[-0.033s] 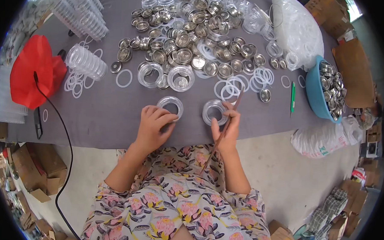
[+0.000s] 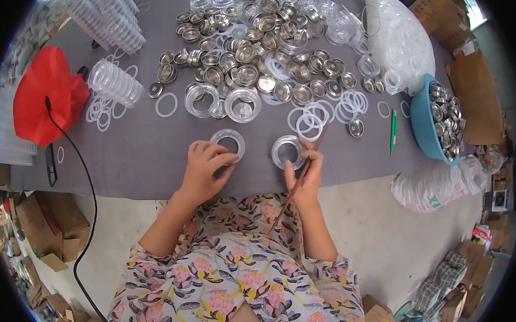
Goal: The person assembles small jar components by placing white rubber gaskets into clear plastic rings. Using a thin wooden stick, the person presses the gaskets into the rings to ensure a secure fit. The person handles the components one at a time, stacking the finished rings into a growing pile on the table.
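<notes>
Near the table's front edge, my left hand [image 2: 207, 169] curls its fingers and thumb at the near rim of a clear round plastic jar piece [image 2: 240, 140]; part of that rim is hidden behind the fingers. My right hand [image 2: 307, 176] grips a thin brown stick [image 2: 283, 211] that slants from above the fingers down toward my lap. Its thumb and fingers also touch a second clear round jar piece [image 2: 277, 152]. Just beyond are two more clear jar pieces [image 2: 255, 110], side by side. White sealing rings [image 2: 310, 129] lie past my right hand.
Silver metal caps [image 2: 247, 74] are heaped mid-table. At right stand a blue basin [image 2: 423, 131] of caps, a green cutter [image 2: 393, 132] and a clear plastic bag [image 2: 398, 43]. Stacked clear lids [image 2: 116, 84] and a red cloth-like cover [image 2: 39, 97] with a black cable are at left.
</notes>
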The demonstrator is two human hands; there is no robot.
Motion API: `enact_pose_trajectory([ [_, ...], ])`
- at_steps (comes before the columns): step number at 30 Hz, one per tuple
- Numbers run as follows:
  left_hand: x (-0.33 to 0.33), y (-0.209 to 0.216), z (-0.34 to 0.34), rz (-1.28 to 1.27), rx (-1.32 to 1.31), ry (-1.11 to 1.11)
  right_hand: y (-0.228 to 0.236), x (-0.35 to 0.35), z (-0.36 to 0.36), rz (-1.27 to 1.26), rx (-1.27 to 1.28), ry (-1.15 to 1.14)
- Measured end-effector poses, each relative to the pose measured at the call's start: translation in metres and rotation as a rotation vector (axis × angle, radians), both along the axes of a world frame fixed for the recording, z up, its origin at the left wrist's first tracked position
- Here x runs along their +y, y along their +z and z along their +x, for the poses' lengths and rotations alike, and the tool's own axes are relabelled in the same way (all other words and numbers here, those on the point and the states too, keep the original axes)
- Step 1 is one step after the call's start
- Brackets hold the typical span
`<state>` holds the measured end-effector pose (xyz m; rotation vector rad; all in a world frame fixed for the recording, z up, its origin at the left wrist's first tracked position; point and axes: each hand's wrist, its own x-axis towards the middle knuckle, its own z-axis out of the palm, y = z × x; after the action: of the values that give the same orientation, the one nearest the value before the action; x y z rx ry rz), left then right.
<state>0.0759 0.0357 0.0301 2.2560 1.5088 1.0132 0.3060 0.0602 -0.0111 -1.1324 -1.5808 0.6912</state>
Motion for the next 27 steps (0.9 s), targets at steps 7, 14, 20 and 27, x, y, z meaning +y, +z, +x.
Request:
enact_pose_trajectory([
  [7,0.058,0.022,0.018,0.135,0.219,0.047,0.017,0.016,0.009,0.211,-0.244,-0.176],
  [14,0.065,0.038,0.035,-0.090,0.340,-0.229,0.029,0.041,0.041,0.058,-0.404,-0.116],
  [20,0.098,0.037,0.055,-0.141,0.154,-0.400,0.016,0.043,0.046,0.077,-0.378,-0.076],
  [27,0.131,0.025,0.108,-0.080,0.232,-0.451,0.009,0.047,0.042,-0.030,-0.060,-0.172],
])
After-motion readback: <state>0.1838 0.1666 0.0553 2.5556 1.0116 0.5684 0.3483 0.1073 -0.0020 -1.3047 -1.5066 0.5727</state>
